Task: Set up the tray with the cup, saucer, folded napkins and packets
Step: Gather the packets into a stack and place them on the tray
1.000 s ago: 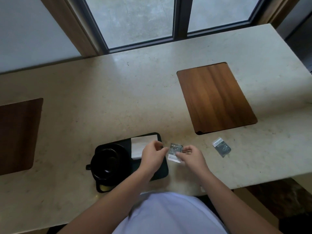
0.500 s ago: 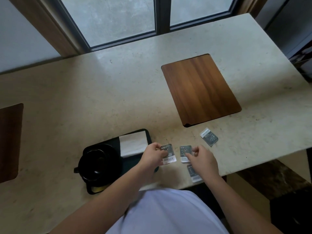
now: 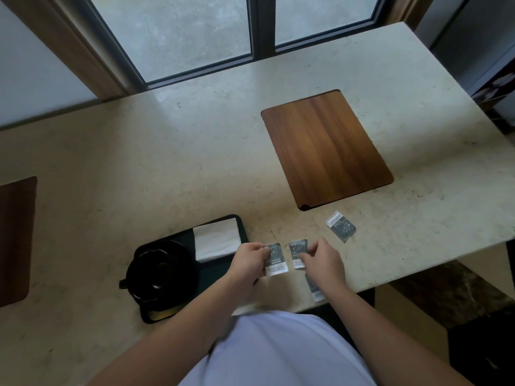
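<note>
Two hands, fingers each pinching grey packet: left (image 3: 274, 259), right (image 3: 297, 253); print unreadable

There is a single view, from a camera worn on the person's head. It looks forward and steeply down over the person's chest onto the stone counter (image 3: 167, 168), close enough that both forearms enter from the bottom edge. The wide lens bends the counter's far edge and the window frame (image 3: 262, 26) at the top. The tray (image 3: 242, 232) sits low and left of centre, the inlaid wooden panel (image 3: 326, 149) right of centre.
</note>
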